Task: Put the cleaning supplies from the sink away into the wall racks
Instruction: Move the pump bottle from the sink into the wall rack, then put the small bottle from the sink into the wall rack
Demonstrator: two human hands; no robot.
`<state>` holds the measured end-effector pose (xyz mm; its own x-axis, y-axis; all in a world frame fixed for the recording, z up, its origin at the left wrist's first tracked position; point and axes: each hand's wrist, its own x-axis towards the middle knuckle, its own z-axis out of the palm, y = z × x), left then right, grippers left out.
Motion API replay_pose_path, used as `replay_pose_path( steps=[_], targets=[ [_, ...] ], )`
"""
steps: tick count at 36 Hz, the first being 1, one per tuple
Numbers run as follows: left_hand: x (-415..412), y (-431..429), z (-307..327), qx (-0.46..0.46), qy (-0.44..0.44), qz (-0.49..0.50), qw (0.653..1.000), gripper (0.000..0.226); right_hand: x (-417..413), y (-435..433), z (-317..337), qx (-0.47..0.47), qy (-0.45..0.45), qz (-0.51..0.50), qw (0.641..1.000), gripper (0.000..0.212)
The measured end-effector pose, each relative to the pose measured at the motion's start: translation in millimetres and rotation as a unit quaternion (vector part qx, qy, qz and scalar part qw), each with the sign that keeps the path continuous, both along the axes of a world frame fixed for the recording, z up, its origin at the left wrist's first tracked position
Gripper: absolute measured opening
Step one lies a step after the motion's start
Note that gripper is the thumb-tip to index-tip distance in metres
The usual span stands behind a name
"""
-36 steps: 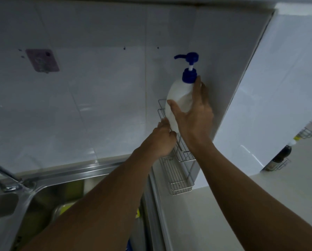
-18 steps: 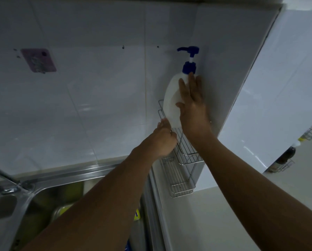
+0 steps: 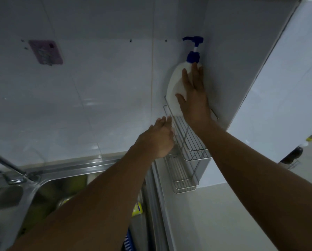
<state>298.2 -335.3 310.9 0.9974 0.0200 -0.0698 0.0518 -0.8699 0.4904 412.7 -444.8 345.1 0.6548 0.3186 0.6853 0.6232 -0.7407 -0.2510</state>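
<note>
Head view: you have one white pump bottle (image 3: 175, 87) with a blue pump standing in the upper tier of one two-tier wire rack (image 3: 191, 142) on the tiled wall (image 3: 97, 87). Your right hand (image 3: 194, 98) lies flat on its front, fingers spread, gripping nothing. Your left hand (image 3: 158, 138) rests loosely uncurled at the rack's left edge. Below sit one steel sink (image 3: 42, 187) and one faucet (image 3: 8, 165); one pink wall hook pad (image 3: 45, 51) hangs upper left.

Wall rack (image 3: 191, 142), chrome wire, two tiers, fixed to tiled wall: upper tier carries one white pump bottle (image 3: 175, 87), blue dispenser head, upright. Lower tier: contents not discernible.
</note>
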Motion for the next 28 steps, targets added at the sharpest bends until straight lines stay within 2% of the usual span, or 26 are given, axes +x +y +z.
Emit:
replay_pose_path(
  steps=[3, 7, 13, 22, 28],
  targets=[
    [-18.2, 23.3, -6.3, 0.057, -0.026, 0.032, 0.998, 0.058, -24.3, 9.9, -0.7, 0.024, -0.03, 0.032, 0.999, 0.059],
    [-44.4, 55.6, -13.2, 0.11, -0.03, 0.059, 0.992, 0.058, -63.8, 28.2, -6.2, 0.051, -0.011, 0.111, 0.992, 0.056],
    [-86.9, 110.7, -44.1, 0.145, -0.022, 0.062, 0.987, 0.057, -118.3, 64.6, -40.4, 0.014, 0.054, 0.164, 0.985, 0.054],
    [-156.0, 183.3, -119.2, 0.114, 0.028, 0.108, 0.987, 0.051, -185.7, 116.4, -158.3, -0.034, 0.178, 0.212, 0.96, 0.041],
    [-193.8, 228.5, -173.6, 0.118, 0.085, 0.105, 0.984, 0.053, -222.7, 137.7, -248.5, -0.076, 0.293, 0.19, 0.934, 0.039]
  ],
)
